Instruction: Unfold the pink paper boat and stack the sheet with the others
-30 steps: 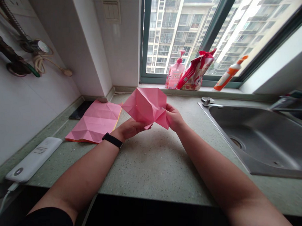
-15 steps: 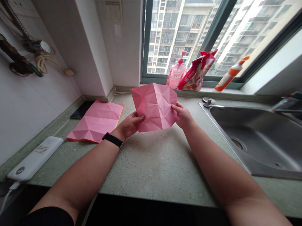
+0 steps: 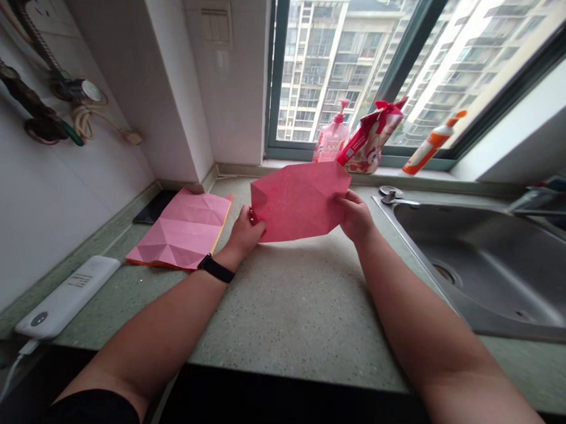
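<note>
A creased sheet of pink paper (image 3: 300, 200) hangs in the air above the counter, tilted up toward the window. My left hand (image 3: 248, 230) pinches its lower left edge. At the right edge, my right hand (image 3: 356, 216) grips the sheet, with some fingertips hidden behind it. Left of my left hand lies a stack of folded-and-opened pink paper (image 3: 181, 226), with orange and yellow edges showing beneath the top sheet.
A dark phone (image 3: 152, 207) lies partly under the stack. A white power bank (image 3: 68, 297) with a cable sits at the left. The steel sink (image 3: 501, 265) is at the right. A pump bottle (image 3: 330, 139), a red bag (image 3: 373, 138) and an orange-white bottle (image 3: 431, 145) stand on the windowsill.
The pink paper has turned and opened out wider, its surface now flatter and darker pink. My right hand has moved slightly right, and my left hand has shifted its hold a little.
</note>
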Tool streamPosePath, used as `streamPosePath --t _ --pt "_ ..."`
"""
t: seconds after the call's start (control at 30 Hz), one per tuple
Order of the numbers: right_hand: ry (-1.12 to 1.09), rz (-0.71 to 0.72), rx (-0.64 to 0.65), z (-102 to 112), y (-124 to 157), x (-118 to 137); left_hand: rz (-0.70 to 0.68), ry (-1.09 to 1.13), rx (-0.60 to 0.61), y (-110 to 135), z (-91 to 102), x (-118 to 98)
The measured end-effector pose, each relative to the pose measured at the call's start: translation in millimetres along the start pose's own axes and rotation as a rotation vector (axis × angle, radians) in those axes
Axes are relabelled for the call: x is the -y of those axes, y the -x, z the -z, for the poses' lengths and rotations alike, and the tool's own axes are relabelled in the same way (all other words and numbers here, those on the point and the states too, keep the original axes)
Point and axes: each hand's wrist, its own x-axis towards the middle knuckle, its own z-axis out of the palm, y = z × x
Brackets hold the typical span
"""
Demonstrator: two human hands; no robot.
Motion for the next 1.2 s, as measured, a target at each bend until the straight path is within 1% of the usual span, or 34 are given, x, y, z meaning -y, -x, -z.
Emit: streamPosePath --t 0.07,0.2,0.23,0.3,0.37,0.43,0.5,0.53,0.57,0.6,0.63,0.7,0.73,0.77,0.83,0.87,0.9,0.97,1.0,1.1,1.2 --pt "-0.014 0.032 -0.031 7 -5 0 -0.133 -0.106 -0.012 1 4.7 -3" --pt "0.026 0.094 -0.101 28 -16 2 -0.417 -0.262 0.063 7 14.1 -13" --pt "0.048 0.09 -0.113 34 -18 2 -0.472 -0.308 0.093 8 15.3 -15" --pt "0.108 0.029 -0.123 47 -22 2 -0.543 -0.429 0.172 9 15.8 -16" --pt "0.195 -0.024 -0.182 59 -24 1 -0.558 -0.575 0.288 10 14.6 -14" --pt "0.285 -0.001 -0.325 67 -25 1 -0.529 -0.711 0.407 11 12.9 -11" --pt "0.366 0.098 -0.487 68 -26 4 -0.485 -0.821 0.497 14 11.6 -9" --pt "0.414 0.17 -0.535 65 -25 7 -0.467 -0.865 0.526 15 11.3 -9" --pt "0.475 0.258 -0.547 59 -23 10 -0.456 -0.899 0.546 16 11.2 -9" --pt "0.551 0.357 -0.526 51 -20 14 -0.451 -0.924 0.564 17 11.4 -10" --pt "0.645 0.46 -0.46 40 -16 17 -0.451 -0.941 0.581 19 11.8 -11" --pt "0.834 0.606 -0.243 13 -3 20 -0.453 -0.959 0.61 21 13.0 -14" --pt "0.929 0.631 -0.098 -1 5 19 -0.452 -0.962 0.622 21 13.8 -15" --pt "1.022 0.622 0.065 -14 14 16 -0.45 -0.961 0.634 22 14.6 -17" --pt "1.194 0.537 0.392 -36 31 5 -0.446 -0.954 0.654 23 16.3 -20" --pt "1.275 0.484 0.516 -43 38 -2 -0.443 -0.952 0.661 23 17.0 -22" --pt "1.343 0.429 0.602 -48 43 -8 -0.438 -0.956 0.666 23 17.7 -24" --pt "1.442 0.329 0.71 -50 49 -19 -0.418 -0.987 0.667 23 19.0 -29" --pt "1.477 0.286 0.728 -48 50 -22 -0.407 -1.008 0.665 23 19.5 -31" --pt "1.533 0.198 0.709 -41 48 -25 -0.371 -1.058 0.622 22 20.3 -37" --pt "1.543 0.169 0.701 -36 45 -25 -0.338 -1.041 0.55 21 19.1 -36"
